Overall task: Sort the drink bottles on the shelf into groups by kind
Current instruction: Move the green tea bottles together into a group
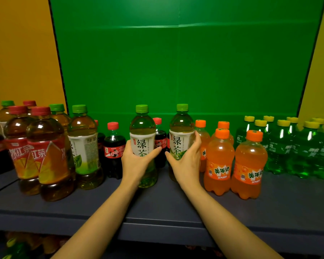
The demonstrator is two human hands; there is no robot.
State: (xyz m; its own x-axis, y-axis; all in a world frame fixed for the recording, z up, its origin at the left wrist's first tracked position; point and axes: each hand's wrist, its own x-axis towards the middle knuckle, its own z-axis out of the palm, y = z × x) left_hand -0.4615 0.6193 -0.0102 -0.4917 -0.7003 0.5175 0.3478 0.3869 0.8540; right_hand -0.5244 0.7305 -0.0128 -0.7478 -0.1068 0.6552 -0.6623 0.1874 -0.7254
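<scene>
Dark blue-grey shelf spans the view, backed by a green panel with yellow wall on either side. Bottles stand on the shelf in clusters.

Left end: two iced red tea bottles with red caps stand at the front. More red-capped and green-capped bottles are packed behind them. Just beside this cluster, to its right, a third green tea bottle stands upright and untouched. Next to it is a small cola bottle with a red cap. Another cola bottle shows further back, between the two held bottles.

Centre: the left grip clasps the left green tea bottle at its white label, thumb across the front and fingers round the far side. The right grip clasps the right green tea bottle in the same way, with fingers wrapped round its right side and thumb low on the front. Both bottles are upright and capped in green, near each other but apart. The left one's base appears to rest on the shelf. The right one's base is hidden by the wrist, so contact cannot be confirmed.

Right side: orange soda bottles stand with two at the front and others behind, the rear ones just beside the right grip's fingers. Further right, green soda bottles with yellow caps form a tight group.

Below the shelf edge at lower left are blurred bottles; their kind cannot be determined.
</scene>
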